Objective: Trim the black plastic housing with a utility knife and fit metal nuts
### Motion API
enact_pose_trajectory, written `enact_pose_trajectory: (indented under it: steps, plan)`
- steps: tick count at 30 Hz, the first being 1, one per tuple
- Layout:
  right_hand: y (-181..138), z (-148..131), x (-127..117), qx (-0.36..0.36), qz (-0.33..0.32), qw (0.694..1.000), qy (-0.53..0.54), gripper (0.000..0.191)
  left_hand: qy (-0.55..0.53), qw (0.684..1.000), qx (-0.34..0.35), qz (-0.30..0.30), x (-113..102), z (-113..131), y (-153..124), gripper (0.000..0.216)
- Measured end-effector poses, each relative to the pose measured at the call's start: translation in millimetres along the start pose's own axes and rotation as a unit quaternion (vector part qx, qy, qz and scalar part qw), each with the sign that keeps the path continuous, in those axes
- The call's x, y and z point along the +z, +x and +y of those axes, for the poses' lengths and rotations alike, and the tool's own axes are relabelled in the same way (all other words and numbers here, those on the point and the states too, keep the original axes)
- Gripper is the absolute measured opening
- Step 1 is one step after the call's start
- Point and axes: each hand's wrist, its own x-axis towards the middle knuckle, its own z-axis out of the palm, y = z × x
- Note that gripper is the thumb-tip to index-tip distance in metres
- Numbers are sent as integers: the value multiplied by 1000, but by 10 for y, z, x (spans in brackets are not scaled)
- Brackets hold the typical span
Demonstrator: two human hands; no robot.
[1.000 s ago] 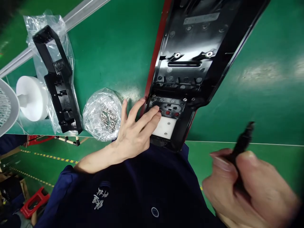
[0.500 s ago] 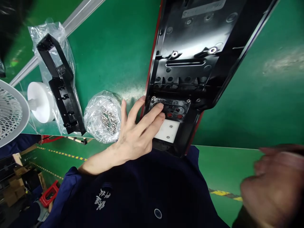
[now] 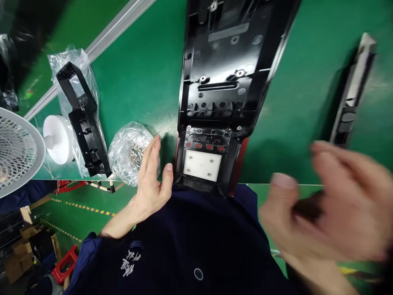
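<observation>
- We see a long black housing (image 3: 227,78) lying inner side up on the green table (image 3: 141,73). Its near end reaches the table's edge, right in front of the dark blue jacket (image 3: 196,237).
- At that near end we make out a white plate (image 3: 202,165) with small screws at its corners. Just above it runs a row of red dots (image 3: 204,146).
- The left hand (image 3: 152,180) is spread flat, fingers straight and close together, and holds nothing. Its thumb sits just beside the housing's left lower edge; we cannot tell whether it touches.
- The fingertips of that hand lie over the edge of a clear bag of screws (image 3: 130,151), which rests on the table just left of the housing.
- The right hand (image 3: 325,205) is blurred, low and to the right of the housing, over the table's edge. Its fingers curl around a dark object (image 3: 308,207), which we cannot identify through the blur.
- Beyond the right hand a long grey-and-black bar (image 3: 353,90) lies on the table, well apart from the housing.
- Left of the screws a black frame (image 3: 82,119) lies on a clear plastic bag.
- Farther left stands a white fan (image 3: 16,151), its round base (image 3: 58,139) close beside the frame.
- A metal rail (image 3: 101,41) runs slantwise across the table's far left.
- Below the table edge we see green floor and a red stool (image 3: 63,258).
</observation>
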Motion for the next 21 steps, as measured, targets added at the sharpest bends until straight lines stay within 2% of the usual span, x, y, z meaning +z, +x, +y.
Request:
enact_pose_trajectory:
  steps: [2, 5, 9, 11, 17, 21]
  plan:
    - [-25, -176, 32, -1, -45, 998, 39, 54, -20, 999, -27, -19, -27, 29, 7, 59]
    - [-127, -335, 48, 51, -122, 988, 75, 53, -28, 997, -53, -45, -40, 49, -16, 58]
    - [-196, -302, 31, 50, -119, 991, 39, 50, -46, 989, -104, -94, 3, 37, -65, 56]
    - [-135, -229, 22, 37, -112, 993, 17, 48, -56, 987, -110, -98, 31, 34, -67, 55]
    - [362, -97, 6, -49, -57, 997, -3, 24, -26, 997, -53, -45, 66, 14, -68, 51]
    - [725, -124, -46, -111, -43, 992, -38, 12, -46, 994, 52, 84, 44, -39, -166, 50]
